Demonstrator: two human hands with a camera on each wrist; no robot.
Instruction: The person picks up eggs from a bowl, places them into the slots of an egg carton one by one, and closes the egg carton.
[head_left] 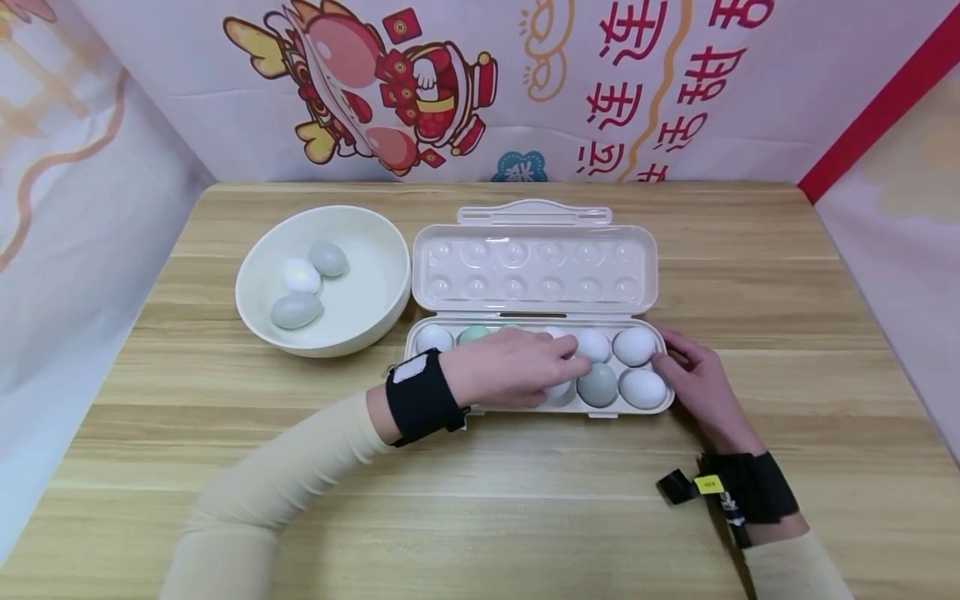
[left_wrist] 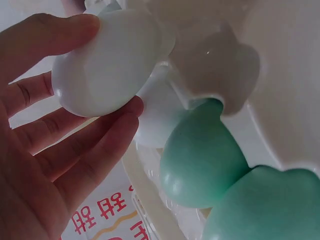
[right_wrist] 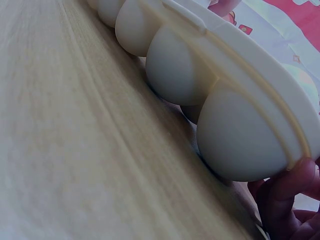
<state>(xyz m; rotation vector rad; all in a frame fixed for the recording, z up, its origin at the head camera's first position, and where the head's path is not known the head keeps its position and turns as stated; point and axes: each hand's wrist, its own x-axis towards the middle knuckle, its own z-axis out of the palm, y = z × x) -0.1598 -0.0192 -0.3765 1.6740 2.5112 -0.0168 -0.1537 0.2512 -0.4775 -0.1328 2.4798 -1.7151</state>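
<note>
My left hand (head_left: 517,363) reaches over the front row of a white plastic egg carton (head_left: 670,400). Its thumb and fingers pinch a white egg (left_wrist: 107,62), low over the cups. Beside that egg are a bare cup (left_wrist: 215,67) and a green egg (left_wrist: 200,157), with another green egg (left_wrist: 267,207) nearer the camera. My right hand (head_left: 701,383) grips the carton's right end, its fingertips at the rim in the right wrist view. White eggs and a grey egg (head_left: 597,385) fill the carton's right side. My left hand hides several of the middle cups.
A cream bowl (head_left: 375,287) stands at the back left, holding a white egg (head_left: 301,276) and two grey eggs. The carton's clear lid (head_left: 534,267) lies folded back behind it, close to the bowl. A printed cloth (head_left: 525,92) hangs behind the wooden table (head_left: 525,517).
</note>
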